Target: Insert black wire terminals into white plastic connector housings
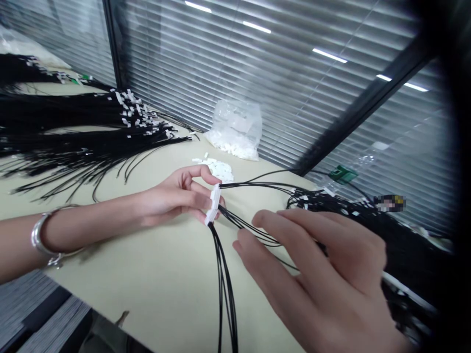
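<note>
Green label (342,174) on a bottle (365,162) right of the white connector (213,206), too blurred to read. Left hand (176,196) pinches the connector over the table (162,284); right hand (327,274) hovers right of it, fingers loosely bent and released.

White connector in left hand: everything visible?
The white connector is narrow, elongated, plastic-looking, with an uneven, stepped edge. The left hand pinches it, tilted, over the tabletop. Black wires run from it in three groups: top, middle and lower end. The right hand is apart from it; finer detail is too small to tell.
</note>
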Available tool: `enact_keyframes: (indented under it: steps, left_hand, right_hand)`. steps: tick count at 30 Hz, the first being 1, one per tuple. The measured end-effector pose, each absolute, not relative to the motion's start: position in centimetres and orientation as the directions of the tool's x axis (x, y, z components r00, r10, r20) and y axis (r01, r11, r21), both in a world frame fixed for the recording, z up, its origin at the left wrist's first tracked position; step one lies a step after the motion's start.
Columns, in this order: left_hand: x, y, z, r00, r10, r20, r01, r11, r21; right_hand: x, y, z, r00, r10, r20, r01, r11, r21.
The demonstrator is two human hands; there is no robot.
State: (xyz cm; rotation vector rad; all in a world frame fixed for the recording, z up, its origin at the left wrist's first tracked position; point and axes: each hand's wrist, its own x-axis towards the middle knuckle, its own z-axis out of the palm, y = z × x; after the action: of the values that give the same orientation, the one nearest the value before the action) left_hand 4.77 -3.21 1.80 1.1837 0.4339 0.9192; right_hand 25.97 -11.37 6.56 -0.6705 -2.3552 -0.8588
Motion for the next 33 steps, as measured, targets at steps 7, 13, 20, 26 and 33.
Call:
enact_keyframes:
  steps: [7,13,20,26,33]
  left_hand:
    - [4.6,-3.1,1.7,0.617,0.771,0.160,-0.404,0.136,0.905]
    - [4.7,-3.2,1.7,0.612,0.776,0.155,-0.398,0.133,0.907]
    - [4.7,-3.1,1.5,0.569,0.811,0.139,-0.393,0.119,0.912]
    - [4.7,-3.1,1.6,0.587,0.798,0.137,-0.395,0.134,0.909]
    - [4.6,-3.0,1.6,0.579,0.802,0.148,-0.401,0.121,0.908]
  right_hand:
    - [25.6,-10.6,7.7,-0.794,0.090,0.602,0.547,0.539,0.641]
    - [25.5,-10.6,7.2,-0.803,0.079,0.590,0.551,0.477,0.685]
    - [25.7,-10.6,5.5,-0.661,0.344,0.667,0.682,0.646,0.343]
    - [25.3,-10.4,6.5,-0.676,0.450,0.584,0.639,0.752,0.160]
    - [25.9,-10.7,6.9,-0.699,0.439,0.564,0.585,0.805,0.098]
